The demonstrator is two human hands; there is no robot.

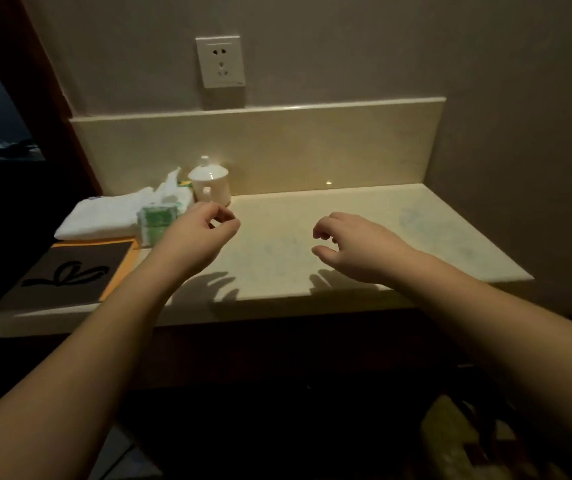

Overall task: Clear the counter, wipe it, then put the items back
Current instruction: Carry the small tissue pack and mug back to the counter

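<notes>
Both hands hovered empty over the counter (pixel 364 216), fingers loosely curled: left hand (pixel 197 233) just beside the lidded white mug (pixel 210 183), right hand (pixel 357 247) well right of it. Clearing apparently underway; next, probably, grasp the mug's handle.

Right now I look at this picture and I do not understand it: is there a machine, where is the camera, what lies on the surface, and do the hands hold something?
There is no machine. A person wears one camera on the head, looking forward and down, so you see their own bare arms. The left hand and the right hand hover over a pale counter, fingers loosely curled, holding nothing. At the counter's left end lie a folded white cloth, a green tissue pack, a white lidded cup by the back wall, and a dark book with orange edges. A wall socket is above.
</notes>
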